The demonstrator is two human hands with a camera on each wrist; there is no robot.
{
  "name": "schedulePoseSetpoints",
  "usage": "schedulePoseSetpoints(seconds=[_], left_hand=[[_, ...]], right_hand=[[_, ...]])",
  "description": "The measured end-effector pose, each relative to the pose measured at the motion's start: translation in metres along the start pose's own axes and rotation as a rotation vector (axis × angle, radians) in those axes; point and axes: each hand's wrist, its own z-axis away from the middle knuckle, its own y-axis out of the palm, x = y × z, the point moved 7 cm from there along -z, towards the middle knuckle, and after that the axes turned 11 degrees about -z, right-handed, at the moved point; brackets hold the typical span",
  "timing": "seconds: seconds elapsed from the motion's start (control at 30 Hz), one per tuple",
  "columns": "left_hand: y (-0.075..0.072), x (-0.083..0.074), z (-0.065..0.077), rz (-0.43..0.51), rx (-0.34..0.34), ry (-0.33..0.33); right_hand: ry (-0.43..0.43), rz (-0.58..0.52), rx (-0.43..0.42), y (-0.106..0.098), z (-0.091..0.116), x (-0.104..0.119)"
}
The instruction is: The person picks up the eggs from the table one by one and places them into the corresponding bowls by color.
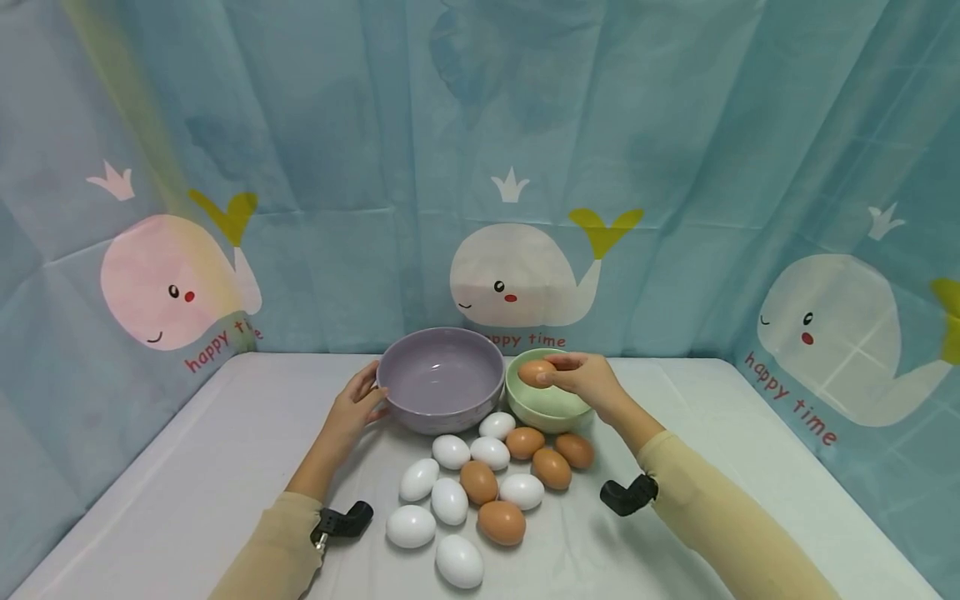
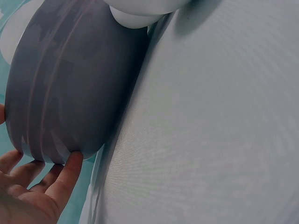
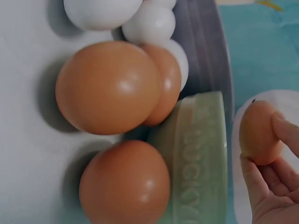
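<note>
In the head view my right hand (image 1: 581, 379) pinches a brown egg (image 1: 536, 373) between thumb and fingers, above the light green bowl (image 1: 551, 422). The right wrist view shows the same brown egg (image 3: 260, 133) near the bowl's rim. My left hand (image 1: 356, 408) holds the side of the larger purple bowl (image 1: 442, 412), its thumb at the rim. Spread fingertips touch that bowl's outer wall (image 2: 70, 88) in the left wrist view. In front of both bowls lie several white eggs (image 1: 449, 501) and several brown eggs (image 1: 502, 522), loosely grouped on the table.
A white cloth covers the table (image 1: 225, 467). Behind the bowls hangs a blue curtain (image 1: 337, 250) with whale prints, and it also encloses both sides. The bowls stand side by side near the table's back edge. Some eggs lie close against the bowls.
</note>
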Motion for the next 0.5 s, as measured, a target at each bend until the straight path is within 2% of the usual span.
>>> schedulePoseSetpoints(seconds=[0.17,0.5], left_hand=[[-0.001,0.001,-0.001,0.0,-0.002,0.003],[0.001,0.0,0.001,0.009,-0.003,0.002]], right_hand=[[0.013,-0.028,-0.011,0.0,-0.01,-0.006],[0.035,-0.008,-0.043,-0.003,-0.027,-0.018]])
